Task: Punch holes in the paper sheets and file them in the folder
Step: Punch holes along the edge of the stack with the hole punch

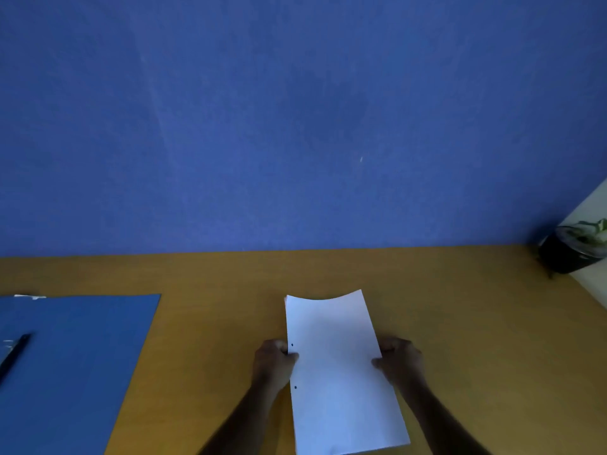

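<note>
A stack of white paper sheets (338,366) is held over the wooden desk, long side pointing away from me, its far edge sagging in the middle. Two punched holes show along its left edge. My left hand (274,364) grips the left edge between the two holes. My right hand (399,361) grips the right edge opposite. A blue folder (75,362) lies flat on the desk at the left, apart from the sheets. No hole punch is in view.
A black pen-like object (14,356) lies on the folder's left part. A dark pot with a green plant (573,249) stands at the desk's far right corner. A blue wall rises behind the wooden desk (213,290).
</note>
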{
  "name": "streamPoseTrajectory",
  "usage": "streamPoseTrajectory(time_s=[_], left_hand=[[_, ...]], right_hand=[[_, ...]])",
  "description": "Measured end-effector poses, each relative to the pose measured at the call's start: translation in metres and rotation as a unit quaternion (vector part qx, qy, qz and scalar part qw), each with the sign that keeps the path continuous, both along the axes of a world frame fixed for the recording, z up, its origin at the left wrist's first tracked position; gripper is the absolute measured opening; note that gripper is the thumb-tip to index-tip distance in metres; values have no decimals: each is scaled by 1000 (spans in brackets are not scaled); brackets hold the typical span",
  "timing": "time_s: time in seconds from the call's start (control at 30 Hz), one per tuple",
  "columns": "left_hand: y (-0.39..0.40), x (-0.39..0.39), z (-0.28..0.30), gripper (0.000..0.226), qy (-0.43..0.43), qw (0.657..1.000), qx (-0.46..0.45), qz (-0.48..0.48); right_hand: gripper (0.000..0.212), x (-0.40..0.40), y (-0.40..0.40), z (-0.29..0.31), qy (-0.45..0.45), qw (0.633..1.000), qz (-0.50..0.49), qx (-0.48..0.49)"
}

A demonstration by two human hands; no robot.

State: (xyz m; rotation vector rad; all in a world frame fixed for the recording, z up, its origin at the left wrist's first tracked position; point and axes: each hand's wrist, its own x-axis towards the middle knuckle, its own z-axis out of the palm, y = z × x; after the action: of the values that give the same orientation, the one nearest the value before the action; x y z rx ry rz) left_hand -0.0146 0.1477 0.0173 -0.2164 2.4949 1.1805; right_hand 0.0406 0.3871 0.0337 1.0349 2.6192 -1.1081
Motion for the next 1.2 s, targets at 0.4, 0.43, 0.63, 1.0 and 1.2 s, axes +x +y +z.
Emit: streamPoseTrajectory(time_s=[0.4, 0.43, 0.63, 1.0, 1.2], left_hand=[[11, 2, -9, 13, 39, 999, 2, 4], [11, 2, -10, 15, 41, 999, 1, 3], [0, -3, -16, 31, 43, 999, -2, 3], [-61, -15, -9, 31, 79, 996, -7, 34], [-127, -26, -4, 26, 107, 991, -25, 81]], right_hand=[[28, 4, 5, -11, -37, 984, 52, 165], [26, 5, 5, -11, -41, 984, 52, 168], [25, 6, 1, -5, -49, 975, 71, 202], [32, -22, -69, 7, 68, 987, 77, 121], [24, -44, -143, 5, 66, 996, 50, -32]])
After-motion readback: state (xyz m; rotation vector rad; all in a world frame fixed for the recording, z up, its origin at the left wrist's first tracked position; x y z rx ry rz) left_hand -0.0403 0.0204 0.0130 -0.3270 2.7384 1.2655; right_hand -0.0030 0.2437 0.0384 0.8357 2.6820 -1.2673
